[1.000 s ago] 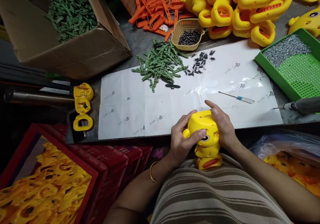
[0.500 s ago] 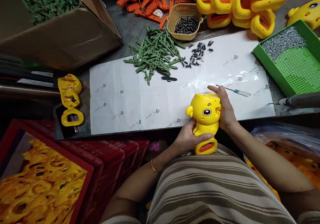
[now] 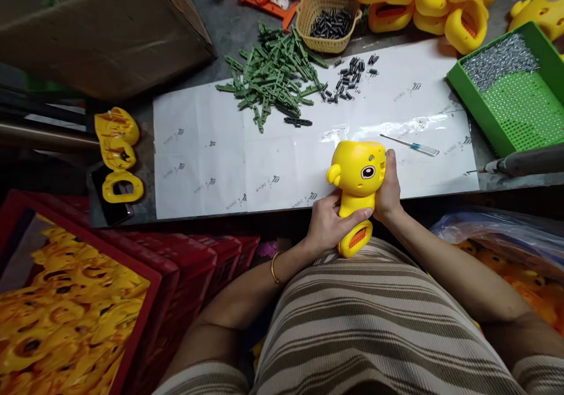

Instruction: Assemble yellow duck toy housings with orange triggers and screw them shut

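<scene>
A yellow animal-shaped toy (image 3: 359, 171) with a printed eye is held upright at the table's front edge, in front of my body. At its lower end is a looped handle (image 3: 341, 245) with an orange ribbed insert. My left hand (image 3: 328, 221) is closed round the toy's narrow neck, its thumb across the front just above the loop. Against the right side of the head lies my right hand (image 3: 388, 190), thumb pointing up and the other fingers hidden behind the toy. A screwdriver (image 3: 420, 147) with a clear blue handle lies just beyond that hand.
Green plastic parts (image 3: 277, 77) and dark springs (image 3: 350, 77) lie on the white sheet (image 3: 198, 177). Behind are a spring basket (image 3: 326, 43) and stacked yellow toys (image 3: 429, 7). A green tray (image 3: 489, 127) holds screws. A power driver (image 3: 533, 161) juts in from the right.
The toy has turned and tilted a little in my hands. My right hand has gone from fingers stretched past the head's top to lying along its side. The view has shifted slightly.
</scene>
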Demonstrator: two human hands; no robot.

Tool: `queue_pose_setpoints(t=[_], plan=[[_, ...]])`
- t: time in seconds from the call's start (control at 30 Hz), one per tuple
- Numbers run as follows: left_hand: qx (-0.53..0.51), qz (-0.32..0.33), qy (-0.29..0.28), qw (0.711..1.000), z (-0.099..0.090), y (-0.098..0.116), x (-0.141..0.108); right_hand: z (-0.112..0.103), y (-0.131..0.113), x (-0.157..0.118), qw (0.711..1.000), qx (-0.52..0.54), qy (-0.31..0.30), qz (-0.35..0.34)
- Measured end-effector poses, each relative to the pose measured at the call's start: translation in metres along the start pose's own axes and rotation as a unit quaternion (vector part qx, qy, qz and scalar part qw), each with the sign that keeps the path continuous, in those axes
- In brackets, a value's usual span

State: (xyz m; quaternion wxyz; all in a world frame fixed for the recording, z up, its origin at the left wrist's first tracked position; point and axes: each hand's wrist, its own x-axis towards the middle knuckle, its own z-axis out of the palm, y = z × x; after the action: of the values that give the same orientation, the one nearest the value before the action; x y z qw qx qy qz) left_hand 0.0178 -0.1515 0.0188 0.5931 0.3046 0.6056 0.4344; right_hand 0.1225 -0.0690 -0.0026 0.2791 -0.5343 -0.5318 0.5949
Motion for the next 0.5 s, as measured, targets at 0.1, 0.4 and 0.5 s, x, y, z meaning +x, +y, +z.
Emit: queue_pose_setpoints(t=[0.1, 0.4, 0.5], plan=[[-0.119, -0.007, -0.016, 0.993, -0.014, 0.009, 0.013, -0.008, -0.015, -0.001, 0.993, 0.111, 0.001, 0.035], [-0.139, 0.065, 0.059, 0.986, -0.036, 0.013, 0.03, -0.01, -0.004, -0.025, 0.988, -0.109, -0.077, -0.073], [-0.007, 0.067, 0.057, 0.996, -0.026, 0.001, 0.025, -0.007, 0.001, -0.01, 0.996, -0.046, -0.031, -0.066]])
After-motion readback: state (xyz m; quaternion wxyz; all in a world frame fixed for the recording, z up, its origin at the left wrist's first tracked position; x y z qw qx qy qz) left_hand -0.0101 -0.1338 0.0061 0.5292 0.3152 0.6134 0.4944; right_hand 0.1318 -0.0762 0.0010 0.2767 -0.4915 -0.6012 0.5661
